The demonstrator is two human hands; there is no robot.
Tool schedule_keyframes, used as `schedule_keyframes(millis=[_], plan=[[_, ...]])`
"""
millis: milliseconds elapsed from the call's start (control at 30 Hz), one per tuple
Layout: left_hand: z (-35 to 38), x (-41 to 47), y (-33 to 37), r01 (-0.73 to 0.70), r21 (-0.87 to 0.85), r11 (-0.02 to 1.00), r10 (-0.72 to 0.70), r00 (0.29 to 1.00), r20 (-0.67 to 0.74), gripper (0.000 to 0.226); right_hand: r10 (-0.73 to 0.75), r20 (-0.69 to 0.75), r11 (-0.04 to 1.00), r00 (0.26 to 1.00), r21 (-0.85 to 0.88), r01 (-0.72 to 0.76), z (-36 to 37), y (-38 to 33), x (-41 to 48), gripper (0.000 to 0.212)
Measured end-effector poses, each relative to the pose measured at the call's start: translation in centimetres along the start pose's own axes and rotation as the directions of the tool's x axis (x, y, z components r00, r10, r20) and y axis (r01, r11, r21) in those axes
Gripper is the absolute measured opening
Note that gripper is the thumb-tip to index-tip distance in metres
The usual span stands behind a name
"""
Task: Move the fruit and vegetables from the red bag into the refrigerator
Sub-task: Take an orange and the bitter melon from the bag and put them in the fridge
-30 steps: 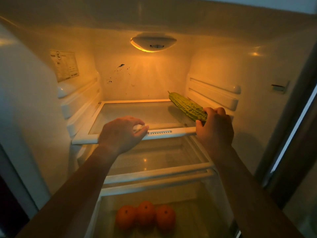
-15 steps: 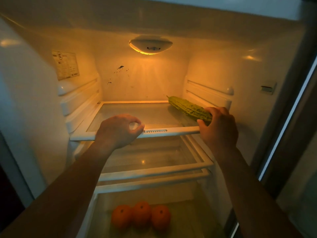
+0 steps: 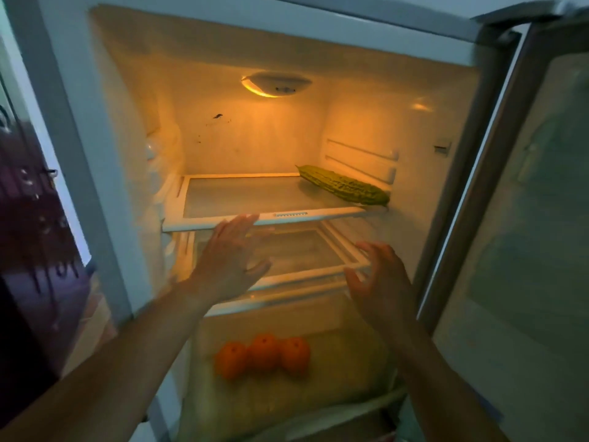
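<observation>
A bumpy green bitter gourd (image 3: 345, 189) lies on the right side of the refrigerator's upper glass shelf (image 3: 242, 220). Three oranges (image 3: 263, 354) sit side by side in the bottom crisper drawer (image 3: 334, 384). My left hand (image 3: 228, 258) is open with fingers spread, its fingertips at the front edge of the upper shelf. My right hand (image 3: 379, 283) is open too, fingers apart, held in front of the lower shelf (image 3: 318, 275) and below the gourd. Neither hand holds anything. The red bag is out of view.
The refrigerator door (image 3: 522, 234) stands open on the right. A lit lamp (image 3: 275, 86) glows on the back wall near the ceiling. Shelf rails (image 3: 361, 161) line the right inner wall. A dark purple surface (image 3: 35, 237) shows at the far left.
My right hand let go of the bitter gourd, which now rests on the shelf. Both hands pulled back from the upper shelf and opened. The view drew away from the refrigerator.
</observation>
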State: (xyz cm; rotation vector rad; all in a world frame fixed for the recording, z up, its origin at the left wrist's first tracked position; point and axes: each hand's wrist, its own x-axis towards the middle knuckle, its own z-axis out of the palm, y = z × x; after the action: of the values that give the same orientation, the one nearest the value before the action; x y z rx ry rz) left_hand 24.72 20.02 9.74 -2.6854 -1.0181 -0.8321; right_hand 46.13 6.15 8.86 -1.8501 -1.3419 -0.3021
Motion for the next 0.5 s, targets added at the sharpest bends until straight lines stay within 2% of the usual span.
schedule_keyframes(millis=[133, 267, 433, 500], plan=[[-0.2, -5.6, 1.4, 0.016, -0.173, 0.985, 0.000, 0.996, 0.089, 0.065, 0.030, 0.087, 1.000, 0.996, -0.004, -0.030, 0.0, -1.5, -4.4, 0.045], [-0.8, -10.0, 2.4, 0.093, -0.321, 0.942, -0.023, 0.977, 0.214, 0.060, -0.009, 0.139, 1.000, 0.990, 0.027, 0.006, -1.0, -3.4, -8.4, 0.044], [-0.4, -15.9, 4.0, 0.000, -0.361, 0.933, 0.137, 0.925, 0.354, 0.068, 0.022, 0.348, 0.996, 0.937, 0.073, -0.051, -1.1, -4.6, -16.5, 0.044], [0.1, -19.3, 4.2, 0.015, -0.376, 0.927, 0.153, 0.898, 0.412, 0.075, 0.076, 0.419, 0.991, 0.905, 0.071, -0.117, -0.6, -4.6, -20.4, 0.045]])
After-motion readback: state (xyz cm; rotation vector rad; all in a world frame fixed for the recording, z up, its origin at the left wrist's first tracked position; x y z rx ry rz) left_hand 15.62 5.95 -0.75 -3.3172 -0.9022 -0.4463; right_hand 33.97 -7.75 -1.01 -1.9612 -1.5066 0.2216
